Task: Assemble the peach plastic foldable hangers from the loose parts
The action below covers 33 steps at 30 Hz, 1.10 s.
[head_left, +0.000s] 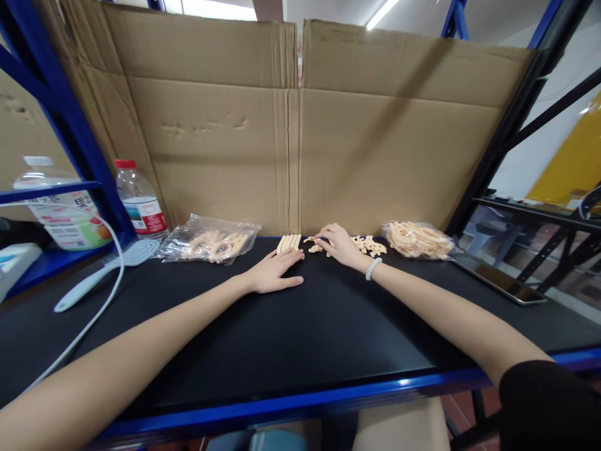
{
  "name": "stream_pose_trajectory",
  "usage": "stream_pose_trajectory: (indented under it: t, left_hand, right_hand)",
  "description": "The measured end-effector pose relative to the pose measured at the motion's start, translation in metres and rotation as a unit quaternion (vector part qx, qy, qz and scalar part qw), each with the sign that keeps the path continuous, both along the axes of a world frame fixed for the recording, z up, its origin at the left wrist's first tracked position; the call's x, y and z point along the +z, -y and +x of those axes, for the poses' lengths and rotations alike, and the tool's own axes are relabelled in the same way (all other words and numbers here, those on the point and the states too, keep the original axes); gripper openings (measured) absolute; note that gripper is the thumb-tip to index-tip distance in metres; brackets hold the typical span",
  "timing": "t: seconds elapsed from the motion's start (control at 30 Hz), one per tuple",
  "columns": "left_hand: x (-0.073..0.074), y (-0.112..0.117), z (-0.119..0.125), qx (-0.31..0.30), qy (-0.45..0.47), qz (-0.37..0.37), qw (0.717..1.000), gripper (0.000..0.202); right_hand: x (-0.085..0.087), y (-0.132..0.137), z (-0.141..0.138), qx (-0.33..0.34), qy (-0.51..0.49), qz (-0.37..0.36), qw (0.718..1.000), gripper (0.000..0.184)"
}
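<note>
My left hand lies flat on the black tabletop, thumb spread away from the fingers. Its fingertips touch the near ends of a row of pale wooden sticks laid side by side. Just right of the row, my right hand has its thumb and fingers pinched on a small pale wooden piece, whose exact shape is too small to tell. Beside and partly behind this hand is a loose pile of similar small wooden pieces. A pale bead bracelet circles my right wrist.
Clear bags of wooden pieces lie left and right. At left are a hairbrush, a white cable and a red-capped bottle. A flat dark tablet sits far right. A cardboard wall closes the back.
</note>
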<state>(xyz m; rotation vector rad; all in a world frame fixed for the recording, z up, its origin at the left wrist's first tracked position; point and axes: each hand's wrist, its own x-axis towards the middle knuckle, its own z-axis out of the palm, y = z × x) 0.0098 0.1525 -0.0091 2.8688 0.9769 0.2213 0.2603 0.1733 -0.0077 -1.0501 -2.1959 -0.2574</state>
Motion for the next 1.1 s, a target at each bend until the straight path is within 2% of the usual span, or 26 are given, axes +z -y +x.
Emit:
stream_pose_trajectory:
  t: [0.27,0.43,0.57,0.67,0.87,1.1]
  left_hand:
    - [-0.003,-0.002,-0.001,-0.021,0.069,0.028,0.997,0.067]
    - [-0.004,0.001,-0.006,0.027,0.174,0.085,0.981,0.047]
    - [-0.003,0.004,-0.008,0.085,0.238,0.116,0.961,0.022]
    - [-0.004,0.002,-0.009,0.103,0.257,0.117,0.954,0.011]
    - [-0.006,-0.002,-0.012,0.112,0.269,0.090,0.952,0.014]
    - [-0.003,0.013,-0.018,0.111,0.276,0.050,0.954,0.016]
  right_hand:
    - [-0.011,0.020,0.006,-0.026,-0.052,0.055,0.997,0.025]
    - [-0.014,0.022,0.003,-0.022,-0.086,0.048,0.995,0.025]
    - [-0.013,0.031,0.004,0.005,-0.109,0.018,0.994,0.024]
    - [-0.013,0.037,0.007,-0.002,-0.141,-0.005,0.990,0.023]
    - [-0.016,0.039,0.008,0.008,-0.144,-0.078,0.986,0.021]
    - [-0.016,0.049,0.009,0.051,-0.128,-0.203,0.969,0.021]
